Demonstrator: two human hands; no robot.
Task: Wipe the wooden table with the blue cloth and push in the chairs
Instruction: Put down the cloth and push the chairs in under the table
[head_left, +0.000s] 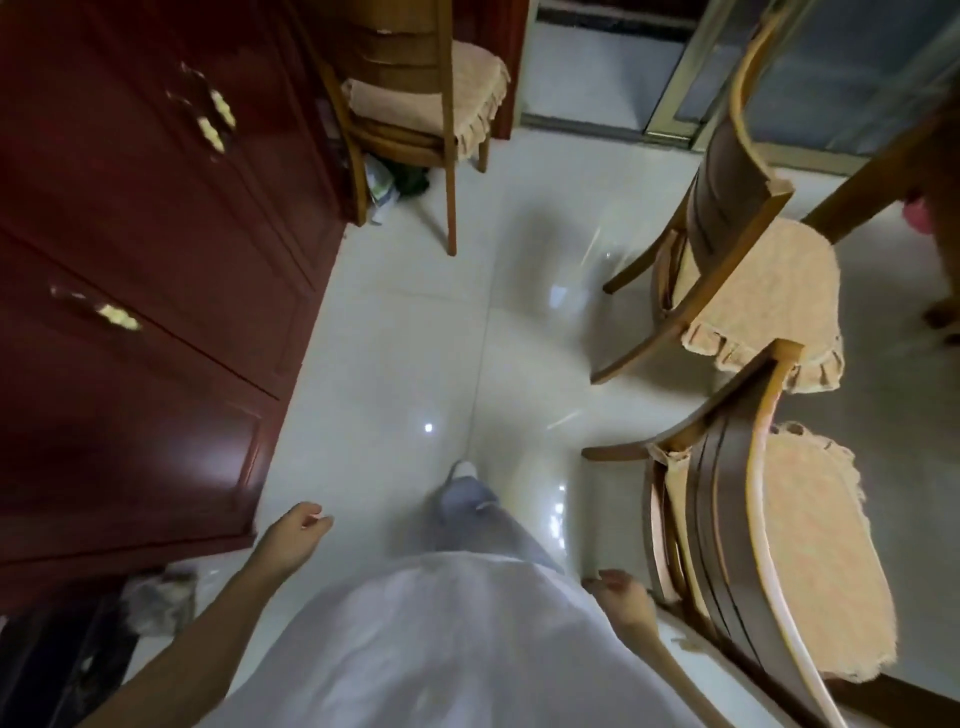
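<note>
Holds nothing in the left hand (296, 530), with fingers loosely curled, out over the pale tiled floor (415, 338) just beside the dark red cabinet (156, 260). Holds nothing in the right hand (621, 595) either, with fingers loosely bent, close to the backrest of the near chair (779, 571); cannot tell through the blur if touching it. Shows no blue cloth anywhere, neither in the hands nor on the floor or the seats. Shows of the desk (872, 182) only one slanting wooden leg, seemingly, at the upper right, with the top out of view, so cannot rate the wiping as done, under way or not begun. Finds the near chair and the second chair (753, 291) side by side on the right, backs toward the person, with both cushioned seats fully in sight and covered by no desk top, so probably not yet pushed in. Finds a far chair (415, 98) against the cabinet, well apart from the desk. Leaves, at a guess, the chair pushing wholly to do, starting with the near chair by the right hand
</note>
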